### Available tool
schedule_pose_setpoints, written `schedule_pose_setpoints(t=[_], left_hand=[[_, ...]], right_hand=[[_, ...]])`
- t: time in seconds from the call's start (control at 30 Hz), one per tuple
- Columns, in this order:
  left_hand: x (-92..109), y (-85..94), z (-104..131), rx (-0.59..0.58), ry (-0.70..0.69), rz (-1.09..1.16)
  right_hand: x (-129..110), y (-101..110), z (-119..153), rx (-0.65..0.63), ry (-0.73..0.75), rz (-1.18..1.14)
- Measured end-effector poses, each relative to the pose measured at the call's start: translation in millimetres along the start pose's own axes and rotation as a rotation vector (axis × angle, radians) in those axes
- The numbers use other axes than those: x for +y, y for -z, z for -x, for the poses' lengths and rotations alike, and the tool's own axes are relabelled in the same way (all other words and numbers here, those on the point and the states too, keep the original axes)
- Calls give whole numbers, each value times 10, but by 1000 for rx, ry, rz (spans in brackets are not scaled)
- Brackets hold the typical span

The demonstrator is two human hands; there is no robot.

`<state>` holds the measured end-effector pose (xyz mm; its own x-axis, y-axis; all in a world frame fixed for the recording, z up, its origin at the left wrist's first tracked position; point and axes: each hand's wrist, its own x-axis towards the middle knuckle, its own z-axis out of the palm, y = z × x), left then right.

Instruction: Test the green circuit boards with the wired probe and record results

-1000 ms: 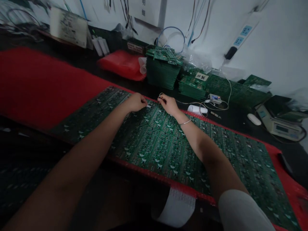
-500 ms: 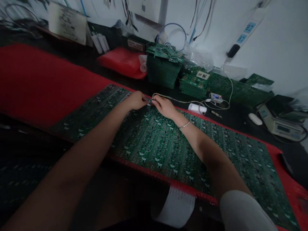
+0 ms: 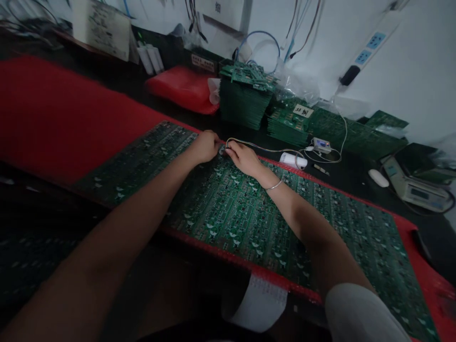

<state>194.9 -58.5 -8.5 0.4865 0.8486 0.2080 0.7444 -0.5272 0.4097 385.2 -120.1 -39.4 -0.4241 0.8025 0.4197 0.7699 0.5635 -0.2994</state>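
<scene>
Clock directions run from the middle of the circuit boards. The red sheet point(image 3: 64, 114) is largest, its bare stretch spreading toward ten o'clock. On it lie the green circuit boards point(image 3: 242, 209), edge to edge in a wide panel under both forearms. A tall board stack point(image 3: 245, 104) stands behind at twelve o'clock, a lower board stack point(image 3: 287, 132) at one, and a weighing scale point(image 3: 416, 187) at three. The left hand point(image 3: 206, 146) is at eleven o'clock over the panel's far edge, fingers curled and tips bent inward; whether they grip anything, I cannot tell. The right hand point(image 3: 244, 158), at twelve, is just beside it, thumb and fingers pinching the end of a thin cable. A white cylinder point(image 3: 293, 160) lies near two o'clock, with a small lit box point(image 3: 321, 145) just beyond. The thin cable point(image 3: 249, 143) loops from the right hand over toward that box.
</scene>
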Motion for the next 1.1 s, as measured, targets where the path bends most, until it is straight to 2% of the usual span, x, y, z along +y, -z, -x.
schedule_pose_setpoints(t=[0.1,0.27,0.4,0.63,0.83,1.1], left_hand=[[-29,39,40,14,16,72],[-89,40,102,-62,-33,180],[-42,34,175,-55,-32,254],[76,47,247,-50,-27,165],[54,-53,145,-65,28,233],[74,-63,68,-73,47,119]], right_hand=[[15,-11,20,23,4,-27],[27,-13,35,46,-22,-61],[8,6,37,36,-34,-61],[-7,14,36,36,-27,-59],[9,-15,23,17,-19,-19],[-5,-8,8,-20,-17,-8]])
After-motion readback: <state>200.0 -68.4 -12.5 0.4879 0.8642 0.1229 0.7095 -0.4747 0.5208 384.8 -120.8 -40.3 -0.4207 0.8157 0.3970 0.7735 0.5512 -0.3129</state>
